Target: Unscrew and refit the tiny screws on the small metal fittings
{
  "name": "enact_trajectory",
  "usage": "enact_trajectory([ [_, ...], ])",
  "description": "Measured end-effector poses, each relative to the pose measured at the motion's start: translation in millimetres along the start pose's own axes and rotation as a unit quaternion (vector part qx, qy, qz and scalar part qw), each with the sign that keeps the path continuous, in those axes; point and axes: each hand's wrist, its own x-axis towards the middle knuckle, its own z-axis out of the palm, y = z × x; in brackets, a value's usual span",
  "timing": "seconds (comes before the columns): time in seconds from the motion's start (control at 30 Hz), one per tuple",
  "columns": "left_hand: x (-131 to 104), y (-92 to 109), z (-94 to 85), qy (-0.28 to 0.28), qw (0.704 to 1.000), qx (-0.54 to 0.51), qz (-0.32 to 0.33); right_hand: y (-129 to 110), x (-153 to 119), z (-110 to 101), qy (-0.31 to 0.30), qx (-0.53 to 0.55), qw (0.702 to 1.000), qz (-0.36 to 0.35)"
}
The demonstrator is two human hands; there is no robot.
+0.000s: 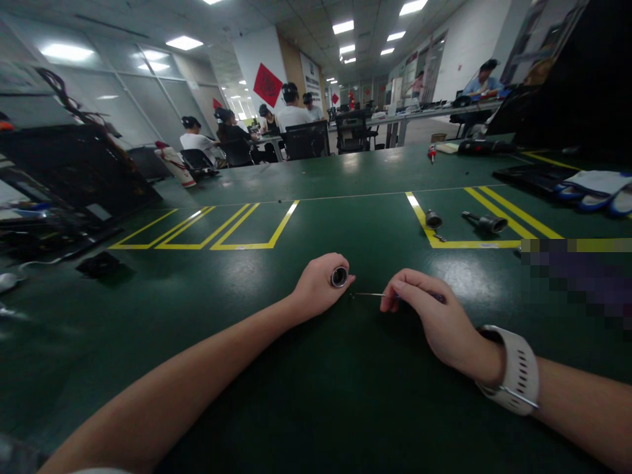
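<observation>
My left hand [323, 283] is closed around a round metal part [339, 277], its hollow end facing me. In my right hand [424, 306] is a thin screwdriver [370, 294], held between closed fingers, with the shaft pointing left. A tiny dark piece, too small to make out, lies by the screwdriver's tip, just below my left hand. Farther back on the right, a metal fitting [433, 219] stands near the yellow tape, with small screws [440, 237] beside it. A second fitting with a stem [486, 222] lies to its right.
Yellow tape [241, 247] outlines areas on the green table [276, 421]. A small black object [101, 264] sits at left. At right are blue-and-white gloves [600, 191] and a red screwdriver [432, 153]. Several people sit at desks beyond.
</observation>
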Motion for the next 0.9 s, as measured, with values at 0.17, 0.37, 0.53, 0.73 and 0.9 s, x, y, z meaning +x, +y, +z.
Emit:
enact_trajectory([
  [0.17, -0.5, -0.2, 0.3, -0.019, 0.999, -0.002, 0.038, -0.6, 1.3, 0.6, 0.003, -0.03, 0.999, 0.034],
  [0.37, -1.3, -0.9, 0.0, -0.057, 0.996, -0.014, 0.071, -2.0, 1.7, 1.1, 0.004, -0.046, 0.998, 0.032],
  [0.53, -1.5, 0.0, -0.7, -0.072, 0.992, -0.029, 0.098, -3.9, 2.7, 1.0, 0.002, -0.045, 0.998, 0.037],
  [0.73, -1.8, 1.8, -2.6, -0.077, 0.989, -0.047, 0.117, -3.0, 3.0, 0.7, 0.025, -0.035, 0.998, 0.046],
  [0.9, -2.5, 1.3, -3.1, -0.092, 0.986, -0.064, 0.127, -0.3, 3.3, 0.8, 0.049, -0.004, 0.998, 0.043],
])
